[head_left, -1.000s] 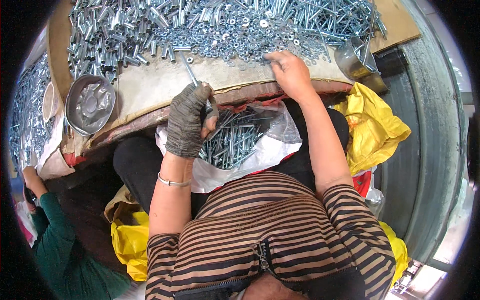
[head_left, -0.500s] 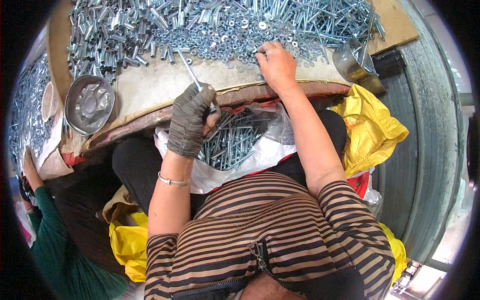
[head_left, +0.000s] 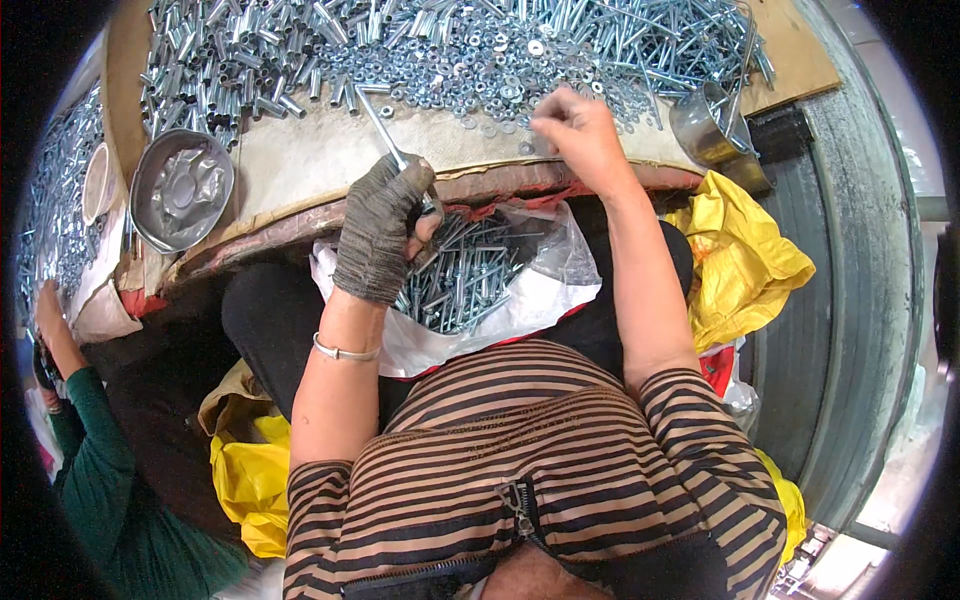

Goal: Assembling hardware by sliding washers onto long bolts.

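Observation:
My left hand (head_left: 380, 225), in a grey fingerless glove, is closed around a long thin metal bolt (head_left: 382, 128) that slants up toward the pile. I cannot tell whether its upper end is bent. My bare right hand (head_left: 582, 135) is raised just in front of the loose washers (head_left: 510, 90), its thumb and fingertips pinched together and blurred. Anything between them is too small to make out. Below my hands, in my lap, an open white plastic bag (head_left: 560, 290) holds many assembled bolts (head_left: 465, 275).
Metal sleeves (head_left: 225, 60) heap at the left and long bolts (head_left: 650, 40) at the right. A metal bowl (head_left: 180, 190) sits on the left edge, a metal cup (head_left: 705, 130) on the right. Yellow sacks (head_left: 745, 245) hang beside me. A co-worker's green sleeve (head_left: 105, 460) shows at left.
My right hand has lifted off the washers and drawn back slightly right and toward me, fingers pinched. My left hand keeps its hold on the bolt. The view has shifted slightly.

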The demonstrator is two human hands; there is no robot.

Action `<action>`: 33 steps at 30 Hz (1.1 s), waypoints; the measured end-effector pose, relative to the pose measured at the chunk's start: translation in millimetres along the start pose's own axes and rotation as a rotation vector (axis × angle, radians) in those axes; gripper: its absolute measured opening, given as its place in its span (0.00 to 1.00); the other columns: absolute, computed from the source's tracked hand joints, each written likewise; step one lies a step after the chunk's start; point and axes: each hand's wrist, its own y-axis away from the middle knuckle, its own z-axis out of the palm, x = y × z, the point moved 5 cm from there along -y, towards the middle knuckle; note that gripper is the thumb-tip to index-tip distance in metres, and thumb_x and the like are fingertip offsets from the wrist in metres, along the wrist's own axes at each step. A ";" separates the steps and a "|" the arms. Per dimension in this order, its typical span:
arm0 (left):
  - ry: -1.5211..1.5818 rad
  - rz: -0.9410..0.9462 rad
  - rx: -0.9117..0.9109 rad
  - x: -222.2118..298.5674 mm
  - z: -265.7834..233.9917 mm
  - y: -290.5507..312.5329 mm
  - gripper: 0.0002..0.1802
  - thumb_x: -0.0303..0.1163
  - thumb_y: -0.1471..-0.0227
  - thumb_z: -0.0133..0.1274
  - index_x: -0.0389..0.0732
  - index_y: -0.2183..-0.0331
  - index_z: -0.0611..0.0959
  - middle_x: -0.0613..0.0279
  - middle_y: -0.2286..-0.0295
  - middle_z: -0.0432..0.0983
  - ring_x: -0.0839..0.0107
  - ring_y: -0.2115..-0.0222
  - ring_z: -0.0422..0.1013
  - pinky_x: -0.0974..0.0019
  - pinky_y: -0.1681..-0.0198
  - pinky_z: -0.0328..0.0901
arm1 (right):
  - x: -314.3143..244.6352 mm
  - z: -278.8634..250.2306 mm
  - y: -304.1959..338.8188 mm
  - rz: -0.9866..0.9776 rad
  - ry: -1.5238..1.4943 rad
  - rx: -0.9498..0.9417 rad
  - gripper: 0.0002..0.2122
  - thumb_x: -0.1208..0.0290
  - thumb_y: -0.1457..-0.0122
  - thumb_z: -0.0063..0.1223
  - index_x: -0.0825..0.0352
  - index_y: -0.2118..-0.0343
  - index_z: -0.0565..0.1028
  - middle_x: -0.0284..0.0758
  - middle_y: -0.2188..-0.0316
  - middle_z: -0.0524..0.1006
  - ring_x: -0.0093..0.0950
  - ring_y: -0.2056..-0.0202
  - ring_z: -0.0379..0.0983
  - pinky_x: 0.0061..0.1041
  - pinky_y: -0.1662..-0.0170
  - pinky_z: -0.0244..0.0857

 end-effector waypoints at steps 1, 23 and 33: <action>-0.026 0.018 0.000 1.2 -1.3 -0.8 0.11 0.38 0.47 0.51 0.43 0.75 0.73 0.71 0.88 0.65 0.85 0.93 0.55 0.80 0.91 0.46 | -5.6 5.1 6.3 -0.121 0.151 -0.097 0.06 0.75 0.52 0.54 0.69 0.71 0.73 0.32 0.81 0.71 0.23 0.76 0.69 0.27 0.71 0.64; -1.613 0.346 -0.104 14.3 25.8 13.0 0.16 0.45 0.51 0.49 0.45 0.66 0.81 0.50 0.74 0.76 0.51 0.72 0.73 0.52 0.68 0.65 | -63.7 -3.2 36.7 0.026 -0.596 -0.346 0.06 0.73 0.48 0.58 0.70 0.70 0.75 0.32 0.81 0.74 0.19 0.82 0.72 0.15 0.82 0.67; -1.291 0.561 0.065 29.5 -2.2 7.3 0.11 0.38 0.52 0.52 0.42 0.68 0.79 0.52 0.78 0.76 0.53 0.76 0.73 0.57 0.72 0.65 | -85.1 61.2 -4.2 0.028 -0.835 -0.717 0.20 0.58 0.43 0.48 0.74 0.60 0.71 0.34 0.79 0.74 0.21 0.81 0.71 0.16 0.83 0.65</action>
